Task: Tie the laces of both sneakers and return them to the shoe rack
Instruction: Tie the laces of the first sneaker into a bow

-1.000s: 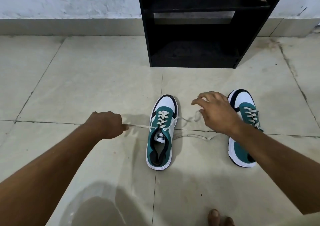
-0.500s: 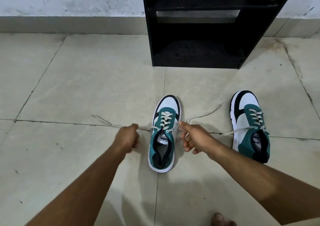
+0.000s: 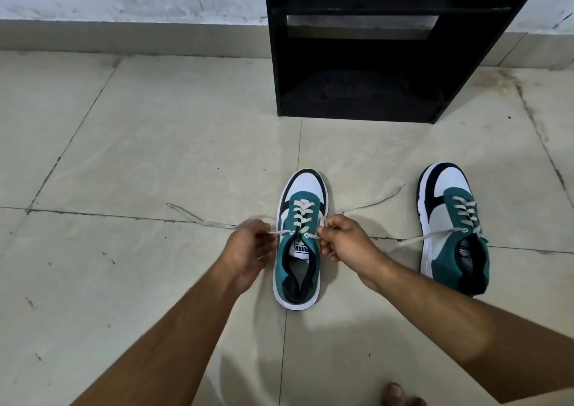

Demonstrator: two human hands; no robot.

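Tiled floor (image 3: 155, 157); hands pinch laces of PUMA-labelled sneaker (image 3: 299, 244).

Soft, even indoor light, moderately bright; source not visible. Floor tiles (image 3: 155, 144) showed a dull sheen, no hard glare. Faint diffuse shadows lay under both forearms and beside the nearer sneaker (image 3: 299, 241). Shoe rack (image 3: 366, 64) interior was very dark, detail nearly lost. Left hand (image 3: 248, 250) fingertips were motion-blurred; right hand (image 3: 344, 242) sharper. Wide-angle bending showed at the edges: wall base curved, rack sides leaned. Slight compression softness overall.
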